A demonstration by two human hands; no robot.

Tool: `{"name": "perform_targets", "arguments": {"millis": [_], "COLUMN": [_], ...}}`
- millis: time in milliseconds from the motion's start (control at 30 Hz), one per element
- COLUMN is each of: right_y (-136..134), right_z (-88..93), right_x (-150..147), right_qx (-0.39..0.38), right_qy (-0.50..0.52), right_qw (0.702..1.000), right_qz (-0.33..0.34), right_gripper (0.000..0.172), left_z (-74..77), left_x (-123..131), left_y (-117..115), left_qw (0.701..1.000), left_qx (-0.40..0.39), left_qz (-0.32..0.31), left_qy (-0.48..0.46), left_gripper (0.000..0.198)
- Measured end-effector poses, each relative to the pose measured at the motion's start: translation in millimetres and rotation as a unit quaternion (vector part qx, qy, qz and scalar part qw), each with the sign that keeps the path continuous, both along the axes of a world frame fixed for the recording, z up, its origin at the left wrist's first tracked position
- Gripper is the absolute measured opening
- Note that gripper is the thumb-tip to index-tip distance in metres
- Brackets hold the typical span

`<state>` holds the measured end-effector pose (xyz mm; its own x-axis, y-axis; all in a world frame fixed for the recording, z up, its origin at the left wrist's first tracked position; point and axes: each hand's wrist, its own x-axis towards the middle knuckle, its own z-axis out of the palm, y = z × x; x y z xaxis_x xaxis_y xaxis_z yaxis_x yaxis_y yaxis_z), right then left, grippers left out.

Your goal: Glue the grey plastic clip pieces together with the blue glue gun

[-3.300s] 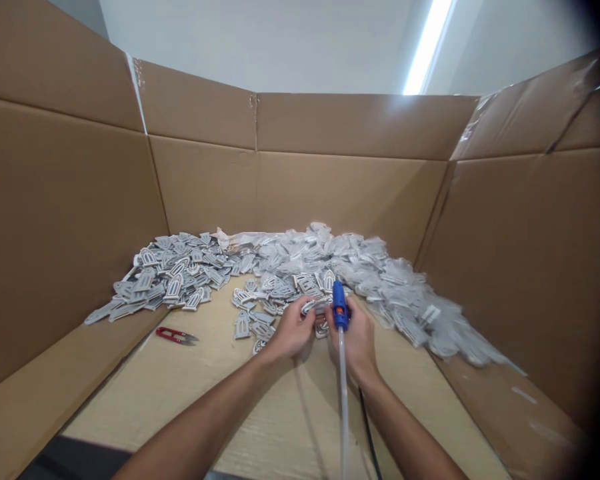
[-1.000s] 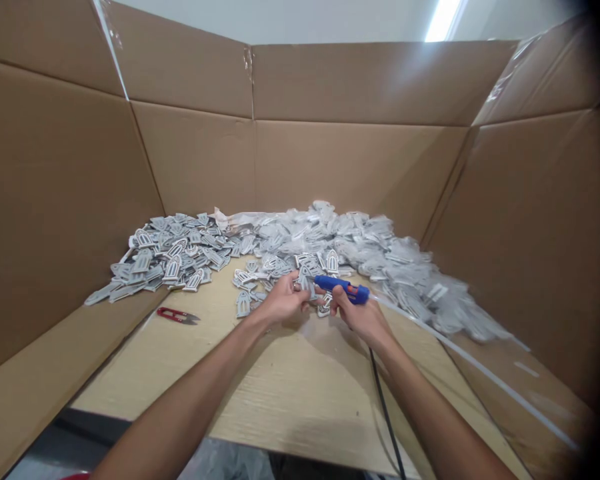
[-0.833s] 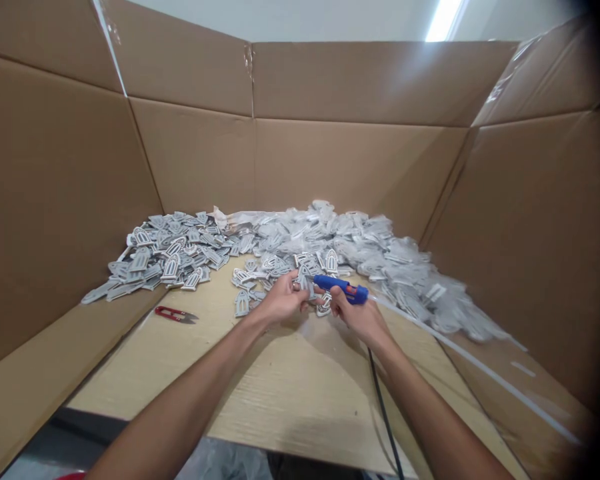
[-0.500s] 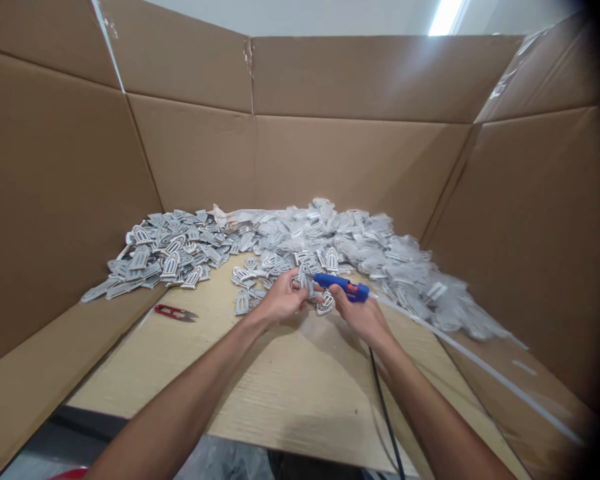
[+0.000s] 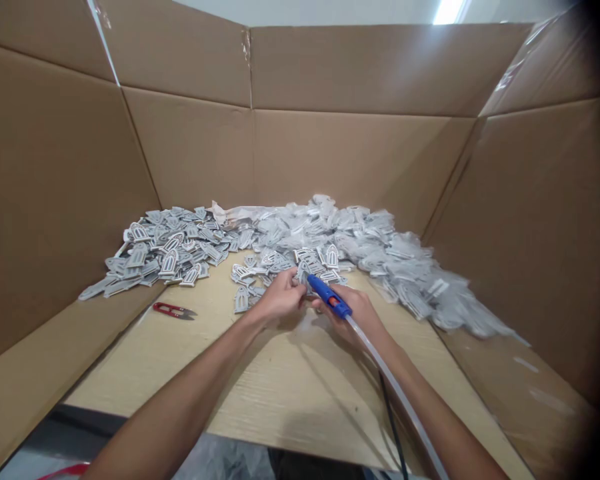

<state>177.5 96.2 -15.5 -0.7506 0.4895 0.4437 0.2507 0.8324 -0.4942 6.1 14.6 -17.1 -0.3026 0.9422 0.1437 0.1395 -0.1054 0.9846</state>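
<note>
My left hand (image 5: 283,297) is closed on a small grey arch-shaped piece (image 5: 303,272), pinched between thumb and fingers. In my right hand (image 5: 356,312) is a blue glue gun (image 5: 329,295), its tip touching or very close to that piece. A long translucent glue stick (image 5: 397,390) trails from the gun's back end over my right forearm, and a black cord (image 5: 393,423) hangs below. Just beyond my hands lies a small heap of grey and white arch-shaped pieces (image 5: 241,299), partly hidden by my fingers.
Red-handled thread snips (image 5: 174,311) lie on the wooden table (image 5: 260,400) at the left. A pile of loose arch pieces (image 5: 170,250) stands back left; bagged pieces (image 5: 405,267) spread along the back and right. Cardboard walls (image 5: 360,153) enclose the back and sides.
The glue gun has turned, its back end swinging down and toward me. The glue stick now runs along my right forearm. My right hand has shifted left, nearer my left hand.
</note>
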Motion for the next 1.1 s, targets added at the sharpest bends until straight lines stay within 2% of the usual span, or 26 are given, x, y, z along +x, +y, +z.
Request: {"name": "perform_targets", "arguments": {"millis": [167, 300, 367, 467, 533, 600, 633, 700, 767, 833, 967, 1033, 1100], "right_y": [2.5, -3.8, -4.8, 1.2, 7.6, 12.4, 13.8, 14.8, 14.5, 14.2, 13.0, 11.8, 10.8], "right_z": [-6.4, -3.1, 0.1, 2.7, 3.6, 5.8, 7.6, 11.6, 13.7, 11.9, 3.7, 4.3, 9.3], "right_x": [1.6, 2.7, 1.9, -1.7, -4.3, -5.4, -5.1, -2.8, 0.5, 2.6, -0.3, -2.6, -2.5], "right_qx": [0.035, 0.043, -0.023, -0.213, -0.345, -0.439, -0.467, -0.493, -0.497, -0.487, -0.439, -0.436, -0.452], "right_qy": [-0.009, 0.082, 0.145, 0.205, 0.239, 0.283, 0.302, 0.326, 0.331, 0.303, 0.207, 0.229, 0.285], "right_qw": [0.999, 0.994, 0.985, 0.950, 0.906, 0.853, 0.831, 0.806, 0.802, 0.819, 0.872, 0.869, 0.846], "right_qz": [-0.030, -0.054, -0.085, -0.097, -0.050, -0.002, 0.015, 0.034, 0.033, 0.007, -0.062, -0.041, 0.002], "right_gripper": [0.038, 0.043, 0.045, 0.055, 0.058, 0.056, 0.056, 0.057, 0.057, 0.056, 0.057, 0.057, 0.056], "left_z": [2.3, 5.2, 7.5, 11.8, 13.5, 13.0, 11.9, 8.7, 6.0, 5.3, 6.2, 4.6, 1.4], "left_x": [-0.1, 5.8, 9.0, 11.2, 10.7, 9.5, 9.0, 8.3, 8.2, 8.4, 11.1, 13.2, 14.6], "left_y": [-0.8, -1.3, -2.3, -6.1, -9.4, -11.9, -12.4, -11.6, -9.0, -6.3, -5.7, -6.7, -6.4], "left_qw": [1.000, 0.998, 0.995, 0.992, 0.992, 0.989, 0.987, 0.988, 0.993, 0.997, 0.993, 0.991, 0.992], "left_qx": [-0.007, -0.018, -0.026, -0.027, -0.026, -0.033, -0.040, -0.060, -0.065, -0.043, 0.003, -0.014, -0.038], "left_qz": [-0.027, -0.005, -0.010, -0.073, -0.112, -0.143, -0.153, -0.143, -0.100, -0.066, -0.104, -0.129, -0.120], "left_qy": [-0.005, -0.063, -0.096, -0.095, -0.057, -0.013, 0.004, 0.024, 0.026, 0.001, -0.053, -0.042, -0.025], "left_gripper": [0.005, 0.015, 0.023, 0.022, 0.021, 0.020, 0.020, 0.020, 0.021, 0.024, 0.031, 0.030, 0.024]}}
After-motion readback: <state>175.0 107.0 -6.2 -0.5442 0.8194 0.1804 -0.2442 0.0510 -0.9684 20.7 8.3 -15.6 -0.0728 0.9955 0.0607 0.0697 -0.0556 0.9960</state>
